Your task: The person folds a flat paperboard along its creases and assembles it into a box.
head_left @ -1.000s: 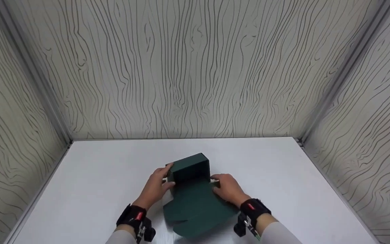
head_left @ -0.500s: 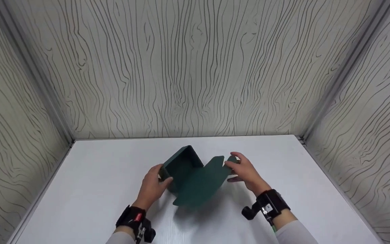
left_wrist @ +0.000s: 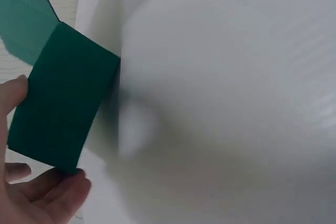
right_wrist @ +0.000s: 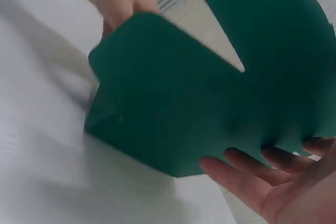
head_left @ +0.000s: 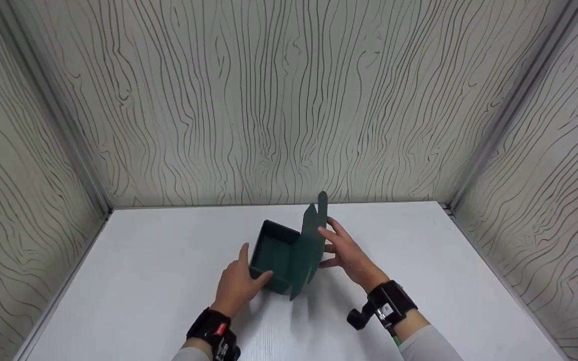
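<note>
A dark green cardboard box [head_left: 273, 254], its tray facing up, stands on the white table in the head view. My left hand [head_left: 239, 283] grips its near left corner, thumb on the front wall and a finger along the left side. The box's hinged lid [head_left: 310, 245] stands raised on the right, its end flap and side tabs spread. On the lid's outer right side is my right hand [head_left: 350, 258], pinching its edge. Several fingertips [right_wrist: 244, 177] press the lid in the right wrist view; the thumb is hidden there.
The white table [head_left: 143, 260] reaches back to a wood-grain patterned wall [head_left: 269, 100]. Similar panels [head_left: 545, 165] close off both sides. Black straps with small cameras sit on both wrists.
The lid has swung from lying flat toward the person to standing upright at the right, with my right hand moving up along it. The box has turned clockwise, my left hand staying at its corner.
</note>
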Demonstrator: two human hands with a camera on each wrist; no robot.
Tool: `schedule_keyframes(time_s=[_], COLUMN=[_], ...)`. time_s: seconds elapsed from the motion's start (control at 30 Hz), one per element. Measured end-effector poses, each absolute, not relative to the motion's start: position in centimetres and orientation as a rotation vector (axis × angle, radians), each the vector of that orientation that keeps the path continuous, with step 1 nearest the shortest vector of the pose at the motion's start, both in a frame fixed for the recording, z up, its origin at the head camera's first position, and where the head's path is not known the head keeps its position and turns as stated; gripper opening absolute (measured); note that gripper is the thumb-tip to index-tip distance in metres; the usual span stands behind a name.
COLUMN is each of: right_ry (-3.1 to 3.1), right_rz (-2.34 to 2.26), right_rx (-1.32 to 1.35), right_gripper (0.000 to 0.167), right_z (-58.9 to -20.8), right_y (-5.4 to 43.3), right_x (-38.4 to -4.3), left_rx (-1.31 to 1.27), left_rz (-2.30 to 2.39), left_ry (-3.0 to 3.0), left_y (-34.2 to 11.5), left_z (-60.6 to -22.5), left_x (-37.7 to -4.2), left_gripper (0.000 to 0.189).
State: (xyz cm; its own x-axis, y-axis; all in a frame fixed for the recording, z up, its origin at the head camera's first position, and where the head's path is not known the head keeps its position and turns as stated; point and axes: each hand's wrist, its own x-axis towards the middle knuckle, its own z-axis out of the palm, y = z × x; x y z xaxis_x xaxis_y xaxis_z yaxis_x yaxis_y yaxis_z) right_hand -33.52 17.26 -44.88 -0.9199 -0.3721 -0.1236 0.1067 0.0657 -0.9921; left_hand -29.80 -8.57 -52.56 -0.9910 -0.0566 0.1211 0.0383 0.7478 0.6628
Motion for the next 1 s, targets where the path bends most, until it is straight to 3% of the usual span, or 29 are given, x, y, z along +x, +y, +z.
schedule_keyframes(time_s=[0.27, 0.43, 0.67, 1.0], right_ry=[2.140, 2.309, 2.654, 2.761], right_rz=[-1.610, -1.538, -1.524, -1.503], right_rx=[-0.535, -0.548, -0.400, -0.347], right_gripper=[0.072, 0.076, 0.045, 0.033], right_z=[-44.3, -44.5, -44.9, -45.1], right_y=[15.4, 15.0, 14.8, 15.6], right_x=[-32.8, -32.3, -33.0, -34.4], left_rx=[0.048, 0.070, 0.001, -0.029], left_rz=[-1.082, -1.051, -1.004, -1.122], left_ry=[-2.865, -2.823, -2.834, -2.862], left_y=[-6.5, -5.7, -5.3, -4.9], left_z=[-53.3, -53.2, -53.2, -53.2], left_x=[-29.6, -29.5, -29.4, -28.7], left_gripper=[0.081, 0.076, 0.067, 0.062])
